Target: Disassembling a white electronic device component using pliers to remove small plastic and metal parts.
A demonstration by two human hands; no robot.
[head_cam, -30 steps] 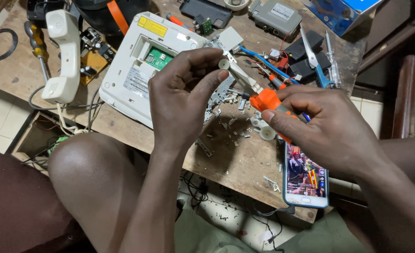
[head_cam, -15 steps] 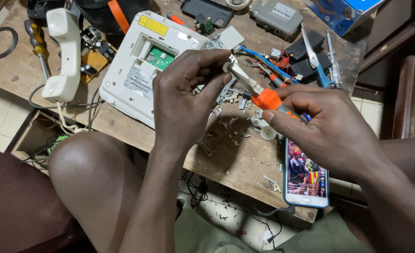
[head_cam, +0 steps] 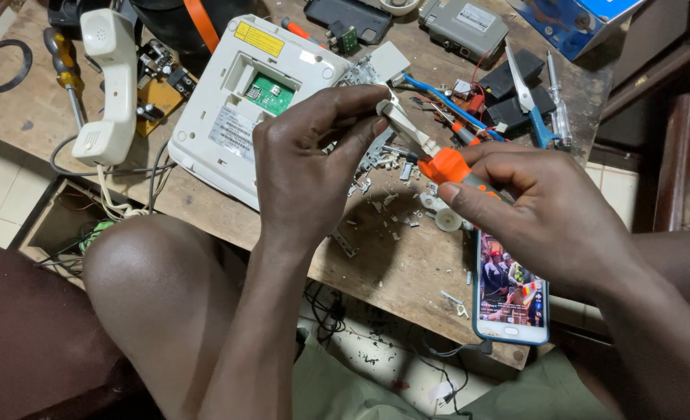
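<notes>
While the left hand [head_cam: 314,167] pinches a small white plastic part [head_cam: 402,124] between thumb and fingertips, the right hand [head_cam: 547,214] is closed around the orange handle of a screwdriver [head_cam: 446,167]. The tip of the screwdriver seems to meet the white part, but the exact contact point is too small to see well. Both hands are raised above the middle of the wooden surface [head_cam: 407,272], where many small screws and metal bits [head_cam: 384,206] are scattered.

To the left of the hands lies a white telephone base [head_cam: 228,117], turned upside down, with a green circuit board [head_cam: 268,93] showing in its opening. Further left, the white handset [head_cam: 107,85] rests on the surface with its cord. Near the right hand, a smartphone [head_cam: 510,292] with a lit screen lies at the near edge. At the far side are scissors with blue handles [head_cam: 528,101] and a grey box [head_cam: 463,27].
</notes>
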